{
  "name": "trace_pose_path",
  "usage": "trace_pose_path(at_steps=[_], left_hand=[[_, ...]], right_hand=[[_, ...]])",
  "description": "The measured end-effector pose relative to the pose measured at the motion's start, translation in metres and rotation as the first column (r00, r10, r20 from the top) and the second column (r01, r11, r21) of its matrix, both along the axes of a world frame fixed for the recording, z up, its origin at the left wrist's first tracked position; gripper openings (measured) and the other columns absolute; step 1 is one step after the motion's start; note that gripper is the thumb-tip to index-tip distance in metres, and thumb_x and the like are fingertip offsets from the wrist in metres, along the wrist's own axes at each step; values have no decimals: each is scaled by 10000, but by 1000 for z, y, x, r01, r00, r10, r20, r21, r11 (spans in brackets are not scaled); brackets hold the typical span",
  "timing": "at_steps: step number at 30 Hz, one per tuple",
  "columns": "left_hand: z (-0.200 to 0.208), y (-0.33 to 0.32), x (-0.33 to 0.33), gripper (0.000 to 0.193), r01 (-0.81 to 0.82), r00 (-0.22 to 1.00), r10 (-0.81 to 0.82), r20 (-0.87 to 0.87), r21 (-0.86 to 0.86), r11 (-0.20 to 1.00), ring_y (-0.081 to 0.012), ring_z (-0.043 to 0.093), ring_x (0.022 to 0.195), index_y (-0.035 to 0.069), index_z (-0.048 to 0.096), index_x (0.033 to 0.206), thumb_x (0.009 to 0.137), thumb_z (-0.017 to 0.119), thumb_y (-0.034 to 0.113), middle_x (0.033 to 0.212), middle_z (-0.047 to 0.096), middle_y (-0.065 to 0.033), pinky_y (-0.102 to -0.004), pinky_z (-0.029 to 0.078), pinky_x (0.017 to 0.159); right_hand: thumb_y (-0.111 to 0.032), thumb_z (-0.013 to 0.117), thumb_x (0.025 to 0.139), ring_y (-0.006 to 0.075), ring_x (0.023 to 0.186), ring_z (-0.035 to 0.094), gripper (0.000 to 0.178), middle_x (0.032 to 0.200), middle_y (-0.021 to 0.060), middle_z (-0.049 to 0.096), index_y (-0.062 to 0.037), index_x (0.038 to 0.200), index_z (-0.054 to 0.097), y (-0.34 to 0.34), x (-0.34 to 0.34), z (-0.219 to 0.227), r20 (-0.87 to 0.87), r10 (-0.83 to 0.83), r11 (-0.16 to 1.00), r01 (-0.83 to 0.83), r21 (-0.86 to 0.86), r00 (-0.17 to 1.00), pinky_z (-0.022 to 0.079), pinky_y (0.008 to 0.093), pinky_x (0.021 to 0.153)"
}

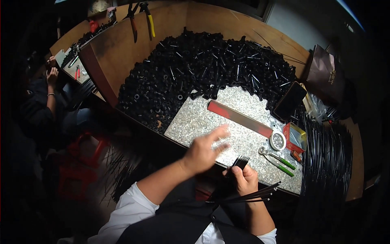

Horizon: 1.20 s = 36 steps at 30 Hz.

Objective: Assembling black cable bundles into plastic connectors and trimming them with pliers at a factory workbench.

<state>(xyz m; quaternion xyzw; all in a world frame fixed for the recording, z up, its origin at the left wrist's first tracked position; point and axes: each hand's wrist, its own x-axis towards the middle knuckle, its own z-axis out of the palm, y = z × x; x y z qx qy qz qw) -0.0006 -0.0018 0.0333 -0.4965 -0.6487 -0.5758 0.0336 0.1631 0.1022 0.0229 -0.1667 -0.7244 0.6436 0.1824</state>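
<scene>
Even tips should help: the right hand (246, 178) pinches the black rods (241, 162), the left hand (200, 153) spread to its left.

My left hand (203, 152) loose and spread, my right hand (247, 181) closed.
My left forearm (164, 181) slants up from the lower left, and the fingers (219, 131) at its end reach rightward, parted and blurred; my right forearm (260, 217) rises steeply, its fingers curled in a grip, the thumb (237, 174) laid forward, and my two hands sit near each other without touching.
</scene>
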Motion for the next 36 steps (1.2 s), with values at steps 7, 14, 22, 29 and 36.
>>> trace_pose_path(at_steps=[7,14,22,29,36], left_hand=[[-25,15,-176,330,-673,687,541,-485,-144,726,-333,523,1060,27,576,1129,799,577,20,1181,563,-143,-394,447,895],[-28,15,-210,78,-673,648,344,-679,-298,677,-311,565,922,28,582,829,762,560,-3,894,583,-143,-395,471,810],[-17,3,-152,109,-339,825,271,495,51,939,-178,611,722,-6,567,863,829,643,64,847,588,-91,-287,505,667],[1,-10,-26,103,135,218,-453,865,433,891,-206,623,918,10,542,1015,916,538,37,999,626,-137,-305,519,827],[-7,-5,8,350,297,77,-437,896,398,868,-167,621,941,-10,515,1238,891,556,0,1005,636,-111,-283,512,836]], right_hand=[[-175,524,955,111,687,619,234,767,67,676,1,842,628,2,2,-3,40,-2,999,1,43,999,492,243,635],[-142,520,937,102,687,604,232,740,43,667,2,808,648,0,2,-1,36,-21,1000,21,20,999,481,246,647],[-122,536,934,80,697,581,199,749,29,655,10,826,639,-2,5,6,77,-23,999,22,23,997,471,236,652],[-152,522,937,92,671,588,229,727,35,653,2,816,640,2,-1,4,78,-12,1000,10,21,997,472,246,628],[-141,493,962,92,733,605,216,804,52,673,7,921,646,-1,1,2,101,27,999,-22,-47,995,477,229,670]])
